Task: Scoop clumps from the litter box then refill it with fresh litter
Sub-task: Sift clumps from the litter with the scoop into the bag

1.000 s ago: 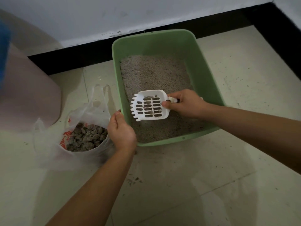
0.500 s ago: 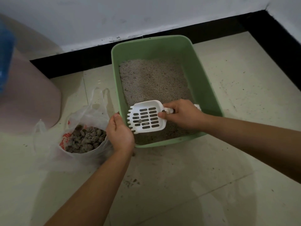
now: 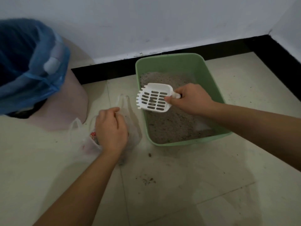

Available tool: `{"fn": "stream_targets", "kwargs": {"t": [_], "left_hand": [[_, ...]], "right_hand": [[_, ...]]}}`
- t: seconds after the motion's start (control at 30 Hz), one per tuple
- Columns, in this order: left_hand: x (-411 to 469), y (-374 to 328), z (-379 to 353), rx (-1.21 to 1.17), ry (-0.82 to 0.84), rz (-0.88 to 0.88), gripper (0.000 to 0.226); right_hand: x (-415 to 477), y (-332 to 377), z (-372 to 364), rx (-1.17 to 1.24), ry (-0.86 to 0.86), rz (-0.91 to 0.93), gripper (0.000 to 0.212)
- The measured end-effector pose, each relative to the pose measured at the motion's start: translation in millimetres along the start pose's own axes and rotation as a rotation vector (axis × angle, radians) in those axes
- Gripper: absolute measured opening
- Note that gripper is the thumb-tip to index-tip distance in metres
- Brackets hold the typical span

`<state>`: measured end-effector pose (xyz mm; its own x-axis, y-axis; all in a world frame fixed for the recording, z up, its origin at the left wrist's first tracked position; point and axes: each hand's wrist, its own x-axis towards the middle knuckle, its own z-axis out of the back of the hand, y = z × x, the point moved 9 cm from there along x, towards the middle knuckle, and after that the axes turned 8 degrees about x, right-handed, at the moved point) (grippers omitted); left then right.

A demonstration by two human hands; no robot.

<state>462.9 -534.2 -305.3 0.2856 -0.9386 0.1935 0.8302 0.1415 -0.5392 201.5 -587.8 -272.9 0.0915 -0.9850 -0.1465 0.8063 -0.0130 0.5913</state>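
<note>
A green litter box [image 3: 211,75] stands on the tiled floor by the wall, with grey litter [image 3: 169,124] in it and a bare white patch near its right front corner. My right hand [image 3: 192,99] grips the handle of a white slotted scoop [image 3: 154,98], held above the box's left rim. My left hand [image 3: 111,129] is over a clear plastic bag [image 3: 84,144] left of the box, fingers curled on the bag's edge. The hand hides the bag's contents.
A pink bin [image 3: 65,108] lined with a blue bag [image 3: 32,70] stands at the left by the wall. A black skirting strip [image 3: 179,51] runs along the wall and the right side. Litter crumbs [image 3: 147,179] lie on the floor in front of the box.
My view has tilted up and left, bringing the blue-lined bin into sight. My left hand left the box's rim for the bag. The scoop rose toward the box's left rim.
</note>
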Motion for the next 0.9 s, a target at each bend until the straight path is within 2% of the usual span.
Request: {"fn": "stream_targets", "kwargs": {"t": [0.07,0.13,0.2,0.27,0.33,0.4,0.5,0.63,0.7,0.77,0.83,0.9], "left_hand": [[-0.3,22.7,27.4,0.152,-0.104,-0.011,0.036],[-5.2,50.1,46.7,0.251,-0.180,0.045,0.052],[-11.0,75.5,53.6,0.277,-0.159,0.130,0.070],[-16.1,97.9,53.8,0.227,-0.099,0.221,0.083],[-16.6,110.3,53.4,0.091,-0.043,0.285,0.082],[-15.0,110.5,54.7,-0.007,-0.019,0.303,0.071],[-14.9,93.9,62.4,-0.012,-0.060,0.235,0.058],[-15.2,80.0,63.3,-0.045,-0.091,0.243,0.052],[-17.2,66.5,64.5,0.054,-0.129,0.198,0.052],[-19.7,46.2,63.4,0.133,-0.158,0.117,0.052],[-21.0,23.1,53.2,0.118,-0.130,0.019,0.050],[-24.2,0.1,32.9,0.049,-0.050,-0.076,0.048]], "right_hand": [[4.0,45.6,-2.7,-0.236,-0.062,0.106,0.040],[-1.5,97.8,-22.8,-0.501,-0.044,0.279,0.032],[-24.8,146.8,-65.0,-0.813,-0.031,0.613,0.019],[-56.5,165.6,-117.2,-1.126,0.081,0.864,0.020],[-63.9,163.0,-140.1,-1.228,0.118,0.924,0.018],[-56.0,164.9,-134.4,-1.187,0.080,0.883,0.020],[-49.4,160.5,-119.8,-1.102,0.058,0.808,0.011],[-40.9,140.8,-102.0,-0.954,0.056,0.652,0.019],[-30.7,122.2,-80.4,-0.683,0.050,0.433,0.021],[-25.0,89.3,-58.3,-0.314,0.039,0.185,0.036],[-25.5,52.9,-38.3,-0.030,0.015,0.037,0.042],[-29.4,13.5,-13.5,0.130,-0.069,-0.085,0.045]]}}
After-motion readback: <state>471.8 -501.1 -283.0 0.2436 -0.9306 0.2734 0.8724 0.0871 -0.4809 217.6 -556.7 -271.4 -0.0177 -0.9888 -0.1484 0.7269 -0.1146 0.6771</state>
